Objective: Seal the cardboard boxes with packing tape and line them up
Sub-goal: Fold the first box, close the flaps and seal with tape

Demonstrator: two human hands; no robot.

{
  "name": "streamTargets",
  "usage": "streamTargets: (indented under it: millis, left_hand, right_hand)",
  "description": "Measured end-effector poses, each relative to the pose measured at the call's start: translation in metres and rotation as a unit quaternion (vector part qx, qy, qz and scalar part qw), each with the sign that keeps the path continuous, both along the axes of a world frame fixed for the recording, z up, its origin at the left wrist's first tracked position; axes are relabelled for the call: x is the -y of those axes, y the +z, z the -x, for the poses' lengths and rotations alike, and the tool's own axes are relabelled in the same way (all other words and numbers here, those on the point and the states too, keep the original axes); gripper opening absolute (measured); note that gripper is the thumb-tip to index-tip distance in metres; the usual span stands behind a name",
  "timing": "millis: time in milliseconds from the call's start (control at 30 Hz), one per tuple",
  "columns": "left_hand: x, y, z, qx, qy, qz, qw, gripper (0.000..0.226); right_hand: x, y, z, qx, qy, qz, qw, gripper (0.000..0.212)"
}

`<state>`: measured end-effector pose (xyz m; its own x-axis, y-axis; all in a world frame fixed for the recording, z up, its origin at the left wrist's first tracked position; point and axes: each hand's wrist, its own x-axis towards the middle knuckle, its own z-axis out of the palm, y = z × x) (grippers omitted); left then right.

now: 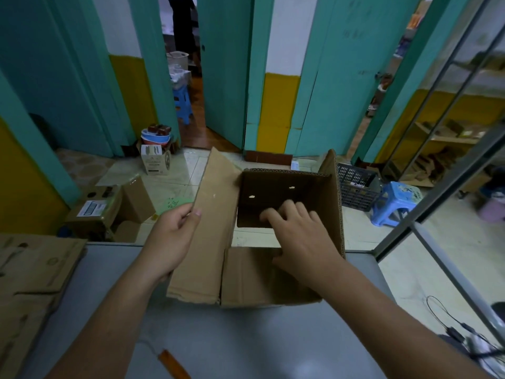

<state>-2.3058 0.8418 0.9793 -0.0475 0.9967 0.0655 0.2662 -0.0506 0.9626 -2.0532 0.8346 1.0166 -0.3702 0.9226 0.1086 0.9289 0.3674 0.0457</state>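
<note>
An unsealed brown cardboard box (246, 280) stands on the grey table (246, 337) with its flaps raised. My left hand (170, 239) grips the edge of the long left flap (213, 214), thumb on its inner face. My right hand (297, 236) reaches into the box with fingers spread, pressing against the far flap (273, 187) inside. The right flap (334, 187) stands upright beside my right wrist. No packing tape is visible.
Flattened cardboard (32, 283) lies stacked at the table's left. An orange-handled tool (173, 363) lies near the front edge. On the floor beyond are more boxes (109, 212), a dark crate (355, 187) and a blue stool (393, 201). A metal frame (437, 214) runs along the right.
</note>
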Motion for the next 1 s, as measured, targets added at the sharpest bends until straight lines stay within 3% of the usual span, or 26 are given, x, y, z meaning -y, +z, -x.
streamTargets:
  millis: [67, 133, 267, 367, 533, 800, 1000]
  left_hand:
    - [-0.002, 0.001, 0.0, 0.005, -0.001, 0.005, 1.0, 0.028]
    - [-0.003, 0.001, 0.002, 0.004, 0.001, 0.01, 1.0, 0.029]
    - [-0.002, 0.0, 0.001, -0.004, 0.001, 0.001, 1.0, 0.029]
    - [0.001, 0.0, -0.002, 0.018, -0.001, 0.012, 1.0, 0.029]
    - [0.001, -0.001, 0.0, 0.029, 0.023, 0.023, 0.999, 0.028]
    - [-0.001, 0.0, -0.004, 0.054, 0.008, 0.038, 0.998, 0.025]
    - [-0.002, 0.0, -0.027, 0.031, -0.022, 0.018, 0.999, 0.016]
  right_hand:
    - [-0.011, 0.004, 0.001, 0.032, -0.01, -0.035, 0.999, 0.129]
    - [-0.021, 0.009, 0.0, 0.047, -0.001, -0.052, 0.998, 0.149]
    - [-0.041, 0.017, -0.004, 0.084, 0.006, 0.013, 0.996, 0.17]
    - [-0.051, 0.018, -0.006, 0.098, 0.01, 0.048, 0.994, 0.172]
    - [-0.053, 0.008, -0.01, 0.091, 0.075, 0.052, 0.992, 0.153]
    - [-0.06, -0.004, -0.025, 0.052, 0.097, 0.273, 0.956, 0.105]
    - [-0.046, -0.003, -0.006, 0.047, 0.087, 0.365, 0.926, 0.079]
